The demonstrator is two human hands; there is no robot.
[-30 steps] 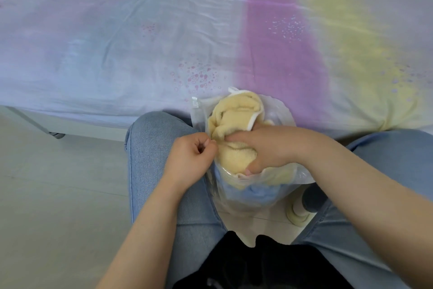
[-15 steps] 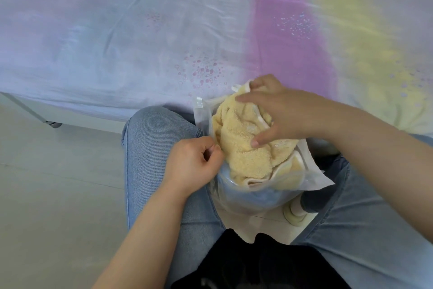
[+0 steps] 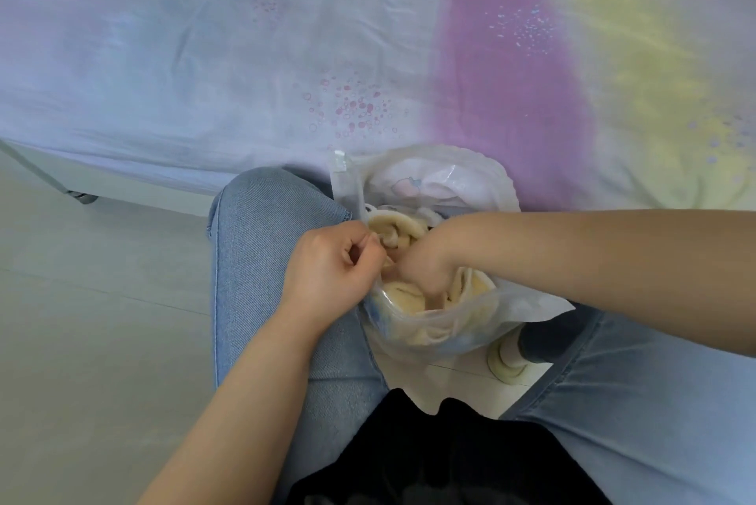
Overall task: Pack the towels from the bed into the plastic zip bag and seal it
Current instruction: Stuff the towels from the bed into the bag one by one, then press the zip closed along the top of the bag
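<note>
Left hand [image 3: 331, 267] pinched the zip bag [image 3: 442, 324] rim; right hand [image 3: 425, 263] was buried in the yellow towel [image 3: 403, 228], grip hidden.

The clear plastic zip bag [image 3: 446, 320] stood upright between the person's knees, its mouth open and facing up. Its far wall [image 3: 442, 177] rose against the edge of the bed, and a zip strip end [image 3: 341, 165] stuck up at the left corner. A yellow terry towel [image 3: 394, 228] with pale trim filled the upper part of the bag, bunched in loose folds below the rim. Blue fabric [image 3: 374, 310] showed through the lower wall beneath it.
</note>
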